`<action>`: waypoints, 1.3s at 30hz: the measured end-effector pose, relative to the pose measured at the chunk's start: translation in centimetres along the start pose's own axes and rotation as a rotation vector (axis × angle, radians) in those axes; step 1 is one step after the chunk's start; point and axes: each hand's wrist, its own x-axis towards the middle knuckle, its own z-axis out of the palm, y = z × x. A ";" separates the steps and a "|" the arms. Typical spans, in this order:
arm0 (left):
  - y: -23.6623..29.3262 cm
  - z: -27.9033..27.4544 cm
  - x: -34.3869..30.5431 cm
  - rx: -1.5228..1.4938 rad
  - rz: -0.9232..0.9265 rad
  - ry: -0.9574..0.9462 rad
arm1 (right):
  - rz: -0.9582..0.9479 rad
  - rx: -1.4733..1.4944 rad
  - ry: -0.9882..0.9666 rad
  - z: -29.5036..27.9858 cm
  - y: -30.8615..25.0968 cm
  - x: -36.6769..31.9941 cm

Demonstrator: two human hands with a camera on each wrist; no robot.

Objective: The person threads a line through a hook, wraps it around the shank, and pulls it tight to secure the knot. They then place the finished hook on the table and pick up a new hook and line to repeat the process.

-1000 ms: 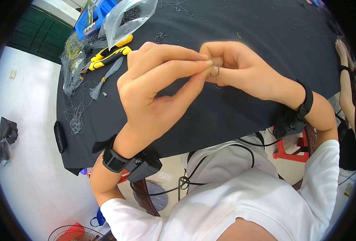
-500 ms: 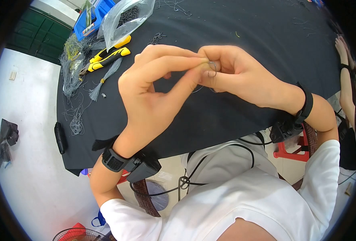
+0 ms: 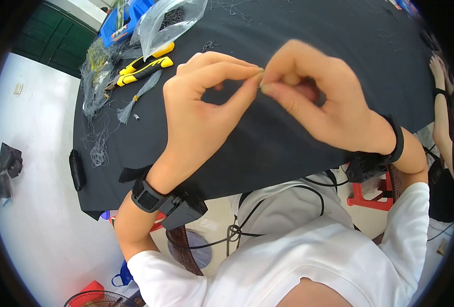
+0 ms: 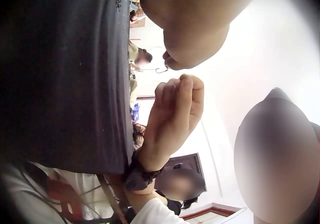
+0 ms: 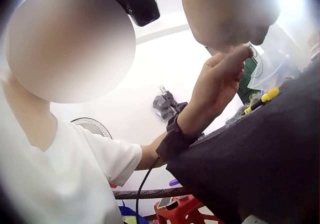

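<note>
Above the black cloth, the left hand [image 3: 198, 105] and right hand [image 3: 329, 97] meet at their fingertips in the head view. Thumb and index finger of the left hand pinch a small hook, mostly hidden in the head view; the left wrist view shows a dark curved hook [image 4: 161, 71] beside those fingertips. The right hand's thumb and index finger are pressed together just beside it, seemingly on a thin line, whose grip point is too small to see clearly. A fine line [image 5: 261, 66] loops out near the fingertips in the right wrist view.
Yellow-black pliers [image 3: 145, 70], a tied bundle of grey strands [image 3: 137, 100], tangled line [image 3: 99, 148], a clear bag [image 3: 152, 30] and a blue bin [image 3: 124, 25] lie at the left of the table. A black case [image 3: 76, 170] rests at the left edge.
The right hand has turned and its fingers have shifted up and off the hook. The left hand keeps its pinch and has moved slightly. The hook is now mostly hidden from the head view.
</note>
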 end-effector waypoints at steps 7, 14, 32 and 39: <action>0.4 -0.1 -0.1 0.015 0.010 -0.173 | 0.026 -0.157 0.060 -1.3 0.2 1.1; 0.5 -0.1 -0.1 -0.052 0.038 -0.218 | 0.082 -0.043 0.012 -1.3 2.4 1.1; 0.3 -0.5 -0.2 0.018 0.119 -0.041 | 0.550 0.691 -0.220 1.0 2.2 -0.1; 0.2 -0.1 -0.1 0.071 0.067 0.088 | 0.134 0.077 -0.052 1.1 0.4 -0.9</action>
